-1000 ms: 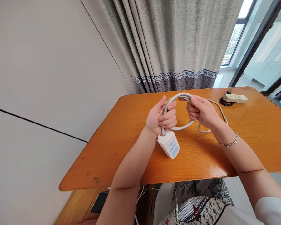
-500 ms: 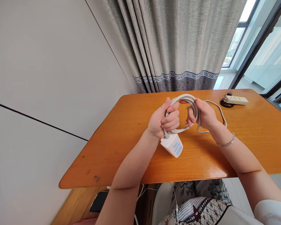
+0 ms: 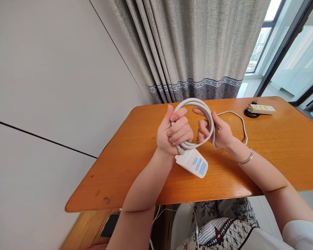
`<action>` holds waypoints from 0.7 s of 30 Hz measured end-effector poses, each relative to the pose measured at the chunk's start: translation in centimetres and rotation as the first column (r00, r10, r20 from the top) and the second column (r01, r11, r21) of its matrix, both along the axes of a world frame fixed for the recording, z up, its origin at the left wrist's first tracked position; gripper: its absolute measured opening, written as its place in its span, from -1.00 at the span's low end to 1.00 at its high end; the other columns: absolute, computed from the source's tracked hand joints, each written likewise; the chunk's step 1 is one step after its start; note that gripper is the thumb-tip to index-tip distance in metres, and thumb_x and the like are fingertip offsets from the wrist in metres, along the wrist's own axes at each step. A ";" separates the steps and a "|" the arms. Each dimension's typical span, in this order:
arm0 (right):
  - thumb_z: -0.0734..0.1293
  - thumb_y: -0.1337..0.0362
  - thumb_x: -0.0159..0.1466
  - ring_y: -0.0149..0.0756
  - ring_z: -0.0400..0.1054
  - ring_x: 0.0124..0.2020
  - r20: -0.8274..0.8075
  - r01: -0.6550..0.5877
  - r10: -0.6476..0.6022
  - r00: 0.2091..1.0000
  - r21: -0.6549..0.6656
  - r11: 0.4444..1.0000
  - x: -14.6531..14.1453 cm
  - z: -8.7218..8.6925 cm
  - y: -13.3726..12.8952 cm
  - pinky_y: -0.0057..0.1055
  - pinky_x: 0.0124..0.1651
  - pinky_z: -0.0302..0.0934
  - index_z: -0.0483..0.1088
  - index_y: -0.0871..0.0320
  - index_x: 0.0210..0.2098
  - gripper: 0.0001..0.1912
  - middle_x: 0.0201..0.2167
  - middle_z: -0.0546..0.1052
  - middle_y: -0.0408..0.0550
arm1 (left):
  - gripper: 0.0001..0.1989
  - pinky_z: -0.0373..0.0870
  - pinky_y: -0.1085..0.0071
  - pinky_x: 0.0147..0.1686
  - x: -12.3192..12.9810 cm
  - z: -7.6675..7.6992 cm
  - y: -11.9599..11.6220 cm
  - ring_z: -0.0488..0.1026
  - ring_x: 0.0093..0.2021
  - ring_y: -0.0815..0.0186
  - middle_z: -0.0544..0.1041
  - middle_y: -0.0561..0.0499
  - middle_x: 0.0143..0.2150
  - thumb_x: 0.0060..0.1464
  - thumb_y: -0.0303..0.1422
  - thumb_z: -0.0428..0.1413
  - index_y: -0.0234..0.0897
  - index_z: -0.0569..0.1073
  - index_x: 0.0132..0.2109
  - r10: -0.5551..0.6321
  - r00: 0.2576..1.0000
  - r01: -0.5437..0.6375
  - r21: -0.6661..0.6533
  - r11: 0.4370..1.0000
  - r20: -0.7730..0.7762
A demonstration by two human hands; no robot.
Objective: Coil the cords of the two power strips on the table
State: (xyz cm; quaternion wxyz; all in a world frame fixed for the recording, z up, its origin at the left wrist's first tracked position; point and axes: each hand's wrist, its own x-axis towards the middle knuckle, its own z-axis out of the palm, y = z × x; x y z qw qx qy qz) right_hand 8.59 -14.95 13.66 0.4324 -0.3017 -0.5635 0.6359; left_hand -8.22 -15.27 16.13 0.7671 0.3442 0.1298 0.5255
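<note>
A white power strip (image 3: 193,161) with pale blue sockets hangs tilted below my left hand (image 3: 175,131), joined to a thick white cable (image 3: 195,101) wound into loops. My left hand is closed in a fist around the left side of the coil. At the coil's right side, my right hand (image 3: 216,129) pinches the cable between thumb and fingers. From there the loose end of the cable (image 3: 241,119) trails over the table top to the right and curves back behind my right wrist.
Another power strip (image 3: 262,109), cream with a bundled black cord (image 3: 251,114), lies at the back right of the wooden table (image 3: 114,173). A grey curtain (image 3: 203,52) hangs behind, with a pale panelled wall (image 3: 41,69) at left. A dark phone-like slab (image 3: 110,225) lies below the table.
Both hands have moved left with the coil. The power strip has turned so that its socket face shows more. The trailing cable has shifted slightly left.
</note>
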 end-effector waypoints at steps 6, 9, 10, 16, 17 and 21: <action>0.14 -0.14 0.37 -0.38 0.26 -0.46 -0.099 0.186 -0.174 0.980 0.125 0.975 -1.9 -2.1 0.8 -0.45 -0.40 0.23 0.37 0.15 0.15 -0.41 -0.40 0.37 -0.14 | -0.58 0.40 0.50 -0.54 -0.1 0.4 0.9 0.44 -0.55 0.42 0.50 0.07 -0.45 0.41 -0.05 -0.16 -0.18 0.19 -0.38 0.241 0.963 -0.218 0.172 0.961 -0.123; 0.14 -0.11 0.38 -0.42 0.16 -0.56 -0.070 0.153 -0.144 0.987 0.158 0.975 -2.1 -3.0 1.1 -0.45 -0.45 0.13 0.40 0.16 -0.04 -0.51 -0.52 0.32 -0.21 | -0.54 0.56 0.18 -0.06 0.0 0.4 1.6 0.57 0.07 0.16 0.58 -0.06 0.05 0.40 0.03 -0.22 -0.18 0.29 -0.29 0.365 0.918 -0.276 0.407 0.871 -0.158; 0.12 -0.10 0.40 -0.42 0.15 -0.57 -0.031 0.124 -0.120 0.992 0.180 0.976 -2.1 -3.2 1.1 -0.45 -0.45 0.12 0.40 0.16 -0.13 -0.53 -0.56 0.31 -0.22 | -0.52 0.51 0.05 0.06 0.0 0.4 1.8 0.47 0.23 0.09 0.52 -0.06 0.17 0.39 0.05 -0.23 -0.18 0.32 -0.26 0.390 0.907 -0.276 0.476 0.835 -0.157; 0.08 0.16 0.47 -0.32 0.37 -0.36 0.663 -0.169 -0.176 0.727 0.422 0.891 -1.6 -2.6 -0.1 -0.38 -0.23 0.24 0.39 0.22 -0.14 -0.67 -0.35 0.53 0.00 | -0.46 0.25 -0.17 0.30 -1.4 0.7 2.6 0.04 0.52 0.02 0.32 0.06 0.41 0.32 0.16 -0.19 -0.17 0.32 -0.30 0.447 0.886 -0.270 0.641 0.719 -0.128; 0.10 0.23 0.47 -0.26 0.42 -0.29 0.779 -0.243 -0.233 0.582 0.440 0.864 -1.5 -2.3 -0.5 -0.34 -0.19 0.25 0.38 0.27 0.03 -0.67 -0.25 0.57 0.09 | -0.46 0.23 -0.16 0.33 -1.5 0.7 2.7 0.01 0.53 0.04 0.30 0.09 0.42 0.32 0.16 -0.18 -0.17 0.32 -0.32 0.469 0.877 -0.300 0.647 0.701 -0.102; 0.11 0.41 0.42 -0.09 0.51 -0.15 0.910 -0.450 -0.401 0.107 0.403 0.797 -1.1 -0.8 -2.2 -0.28 -0.21 0.26 0.08 0.37 0.42 -0.41 0.01 0.55 0.32 | -0.44 0.14 -0.03 0.41 -1.5 0.0 3.6 -0.04 0.54 0.08 0.25 0.12 0.45 0.28 0.21 -0.13 -0.15 0.43 -0.27 0.633 0.773 -0.450 0.680 0.579 -0.028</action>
